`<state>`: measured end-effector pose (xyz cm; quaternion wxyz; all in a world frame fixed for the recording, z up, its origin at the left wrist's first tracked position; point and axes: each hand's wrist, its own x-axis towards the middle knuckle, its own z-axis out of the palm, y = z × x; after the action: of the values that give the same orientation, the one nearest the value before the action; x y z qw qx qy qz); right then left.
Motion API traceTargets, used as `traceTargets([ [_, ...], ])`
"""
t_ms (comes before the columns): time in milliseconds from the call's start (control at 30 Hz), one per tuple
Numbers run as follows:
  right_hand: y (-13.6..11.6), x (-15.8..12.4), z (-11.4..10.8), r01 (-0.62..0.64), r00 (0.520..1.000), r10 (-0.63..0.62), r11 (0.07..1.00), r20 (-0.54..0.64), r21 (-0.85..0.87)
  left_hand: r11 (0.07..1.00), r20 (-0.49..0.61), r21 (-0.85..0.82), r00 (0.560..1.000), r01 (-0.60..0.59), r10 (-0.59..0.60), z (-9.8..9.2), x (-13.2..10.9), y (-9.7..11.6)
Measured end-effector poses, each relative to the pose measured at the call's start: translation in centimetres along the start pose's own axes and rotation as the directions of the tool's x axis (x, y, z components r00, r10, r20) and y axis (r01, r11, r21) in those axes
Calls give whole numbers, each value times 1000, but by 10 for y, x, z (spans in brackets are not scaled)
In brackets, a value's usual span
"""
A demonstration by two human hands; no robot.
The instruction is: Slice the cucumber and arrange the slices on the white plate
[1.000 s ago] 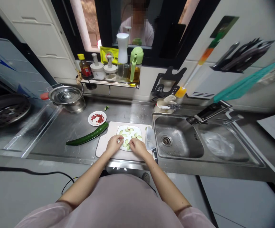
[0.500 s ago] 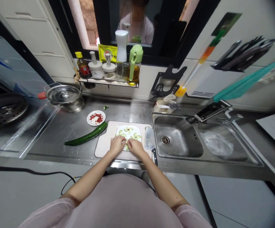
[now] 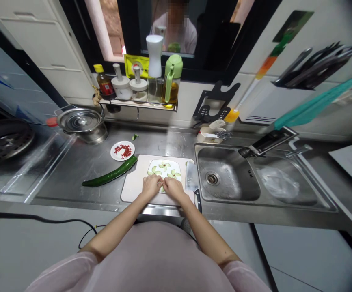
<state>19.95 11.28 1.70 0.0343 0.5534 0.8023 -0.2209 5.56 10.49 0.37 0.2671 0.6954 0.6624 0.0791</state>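
Observation:
My left hand (image 3: 151,185) and my right hand (image 3: 172,187) meet over the near part of a square white plate (image 3: 152,164), fingers bent and tips pinched close together. What the fingertips hold is too small and covered to make out. Pale green cucumber slices (image 3: 173,174) lie on the plate in curved fans, one at the far side with a red dot at its middle. Some slices show right under the fingertips. The plate rests on a light cutting board (image 3: 130,184). A cleaver (image 3: 191,177) lies along the board's right edge, its black handle toward me.
Left of the board lies a long green cucumber (image 3: 110,177). Behind it are a small white dish (image 3: 113,155) of red bits and a cucumber scrap (image 3: 134,137). A lidded steel pot (image 3: 93,134) stands farther left. On the right is a double sink (image 3: 227,194).
My fingertips have shifted very slightly over the plate and stay pinched close together. The view has tilted a little; the things on the counter stay where they were.

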Motion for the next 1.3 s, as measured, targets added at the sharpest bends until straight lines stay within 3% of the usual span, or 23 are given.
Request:
traceTargets([
  [733, 2, 3, 0, -24, 1000, 24, 999, -5, 44, 1000, 17, -8, 1000, 8, -8, 0, 3, 0],
  [1067, 20, -2, -11, -49, 981, 89, 973, -173, 225, 995, -45, -90, 998, 47, -51, -8, 2, -10],
  [1300, 57, -11, -24, -54, 875, 275, 873, -398, 484, 969, -213, -236, 969, 71, -123, -27, 8, -29],
])
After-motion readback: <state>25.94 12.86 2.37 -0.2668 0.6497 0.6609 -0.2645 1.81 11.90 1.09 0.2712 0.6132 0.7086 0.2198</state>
